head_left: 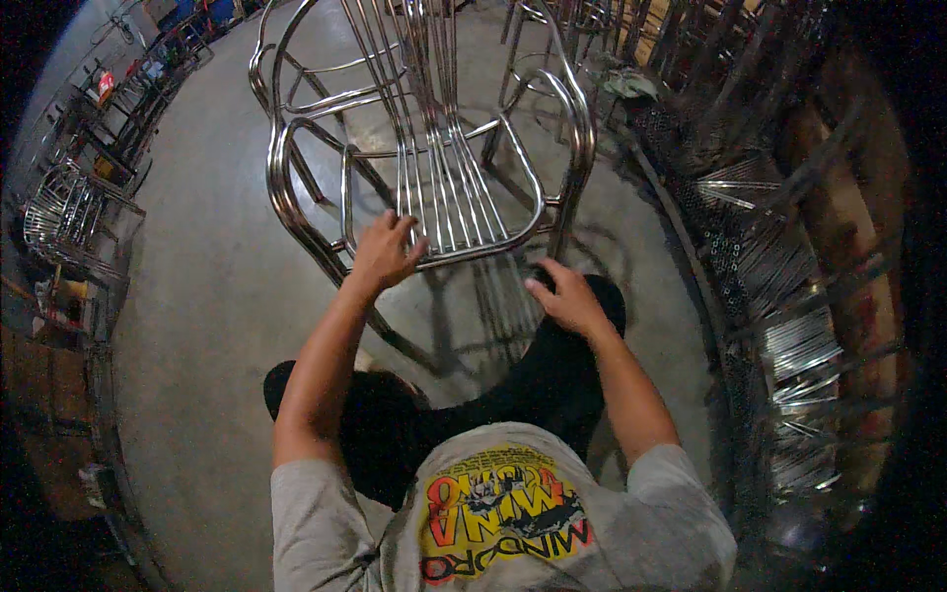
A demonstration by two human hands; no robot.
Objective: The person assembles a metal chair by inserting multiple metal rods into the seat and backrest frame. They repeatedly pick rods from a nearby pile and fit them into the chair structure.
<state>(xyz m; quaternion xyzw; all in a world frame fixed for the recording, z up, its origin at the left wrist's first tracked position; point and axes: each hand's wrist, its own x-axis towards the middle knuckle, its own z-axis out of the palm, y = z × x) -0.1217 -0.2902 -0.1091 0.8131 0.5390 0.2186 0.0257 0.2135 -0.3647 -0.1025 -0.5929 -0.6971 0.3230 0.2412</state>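
A shiny metal tube chair (464,187) stands upright in front of me, with curved armrests and thin rods running down its back and along its seat. Over the front left part of the seat is my left hand (388,254), fingers spread, holding nothing. Whether its fingertips touch the rods I cannot tell. My right hand (567,296) is just below the front right of the seat, near my knee, thumb and forefinger apart. Only dark shadow shows between them, and no held thing can be made out.
Bundles of metal tubes and rods (804,345) lie along the right side. Another metal chair frame (64,217) stands at the far left beside racks and clutter. A pale cloth (628,83) lies at the upper right. The grey concrete floor (207,266) surrounds the chair.
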